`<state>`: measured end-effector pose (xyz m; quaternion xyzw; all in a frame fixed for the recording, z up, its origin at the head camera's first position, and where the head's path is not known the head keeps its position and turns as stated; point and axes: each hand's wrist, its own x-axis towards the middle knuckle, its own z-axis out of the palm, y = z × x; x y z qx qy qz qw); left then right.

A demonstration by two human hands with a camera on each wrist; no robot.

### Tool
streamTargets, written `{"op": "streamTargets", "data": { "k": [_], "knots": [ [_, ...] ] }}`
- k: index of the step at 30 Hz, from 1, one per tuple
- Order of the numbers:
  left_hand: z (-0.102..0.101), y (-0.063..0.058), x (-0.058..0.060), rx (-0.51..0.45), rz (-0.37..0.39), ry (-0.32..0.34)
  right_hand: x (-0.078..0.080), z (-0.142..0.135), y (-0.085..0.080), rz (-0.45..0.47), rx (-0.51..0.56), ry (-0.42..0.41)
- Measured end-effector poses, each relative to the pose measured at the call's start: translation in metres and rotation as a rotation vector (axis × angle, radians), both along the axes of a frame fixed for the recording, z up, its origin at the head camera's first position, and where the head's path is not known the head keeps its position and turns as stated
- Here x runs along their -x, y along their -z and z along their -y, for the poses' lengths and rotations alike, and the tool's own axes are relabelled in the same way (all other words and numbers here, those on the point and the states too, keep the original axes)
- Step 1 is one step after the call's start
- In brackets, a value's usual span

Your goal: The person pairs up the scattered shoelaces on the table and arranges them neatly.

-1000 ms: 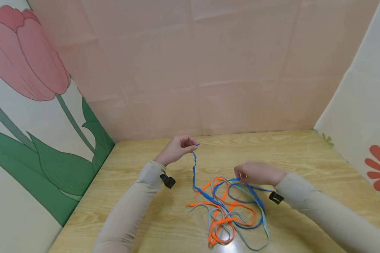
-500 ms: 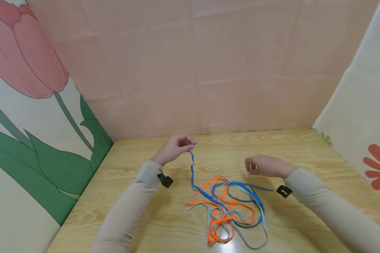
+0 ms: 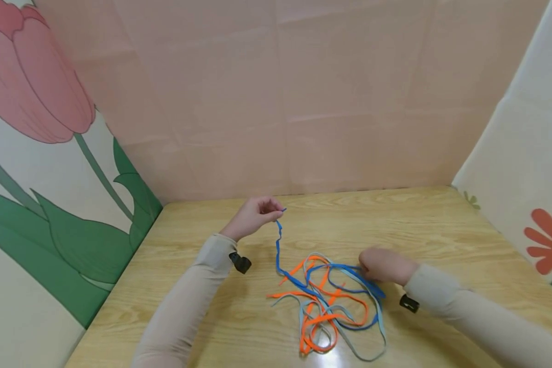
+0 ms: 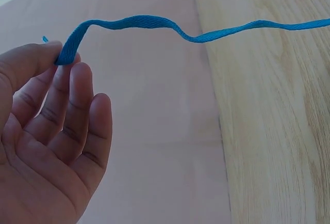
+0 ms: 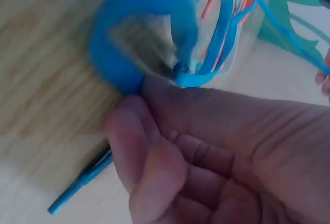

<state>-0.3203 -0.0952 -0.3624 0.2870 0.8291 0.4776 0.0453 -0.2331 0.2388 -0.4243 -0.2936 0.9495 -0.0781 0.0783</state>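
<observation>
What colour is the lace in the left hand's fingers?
Blue; the lace shows best in the left wrist view.

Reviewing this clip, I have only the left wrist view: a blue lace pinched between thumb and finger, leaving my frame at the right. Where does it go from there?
Observer: In the head view, the blue lace drops into a loose tangle of coloured laces on the table.
Operator: My frame doesn't show the right hand. Where is it?
Observer: The right hand is at the tangle's far right edge, seen from the head.
Operator: Is it gripping anything?
Observer: I can't confirm a grip, but the right wrist view shows a blue lace end sticking out past its curled fingers.
</observation>
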Motion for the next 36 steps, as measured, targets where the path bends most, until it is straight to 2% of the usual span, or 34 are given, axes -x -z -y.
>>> {"op": "streamTargets", "data": {
  "k": [7,10,12,14,16,20,21,23,25,26,28,30,32,36],
  "knots": [
    [0.005,-0.004,0.0,-0.012,0.008,-0.004,-0.004,0.006,0.007,0.081,0.009,0.11],
    [0.011,-0.009,0.0,-0.048,0.009,-0.011,-0.004,0.004,0.003,0.11,0.081,0.109],
    [0.017,-0.016,0.0,-0.08,0.006,-0.02,0.0,-0.003,-0.009,0.136,0.177,0.088],
    [0.026,-0.025,0.001,-0.131,0.005,-0.041,0.005,-0.014,-0.03,0.18,0.326,0.056],
    [0.037,-0.037,0.003,-0.204,-0.004,-0.079,0.016,-0.031,-0.055,0.2,0.537,-0.021],
    [0.063,-0.064,0.012,-0.432,0.001,-0.192,0.035,-0.075,-0.107,0.244,0.908,-0.034],
    [0.07,-0.069,0.016,-0.502,0.005,-0.226,0.042,-0.085,-0.116,0.273,1.027,-0.035],
    [0.083,-0.078,0.024,-0.643,0.039,-0.287,0.054,-0.105,-0.129,0.354,1.233,0.037],
    [0.095,-0.082,0.034,-0.79,0.101,-0.344,0.069,-0.123,-0.135,0.428,1.435,0.059],
    [0.1,-0.083,0.039,-0.858,0.138,-0.37,0.076,-0.13,-0.135,0.442,1.498,0.093],
    [0.111,-0.082,0.047,-0.959,0.215,-0.427,0.089,-0.142,-0.131,0.407,1.519,0.199],
    [0.121,-0.078,0.053,-1.019,0.274,-0.487,0.101,-0.152,-0.123,0.35,1.48,0.315],
    [0.131,-0.072,0.058,-1.037,0.301,-0.544,0.112,-0.159,-0.114,0.283,1.413,0.408],
    [0.147,-0.06,0.06,-1.027,0.303,-0.661,0.124,-0.172,-0.095,0.149,1.326,0.527]
  ]
}}
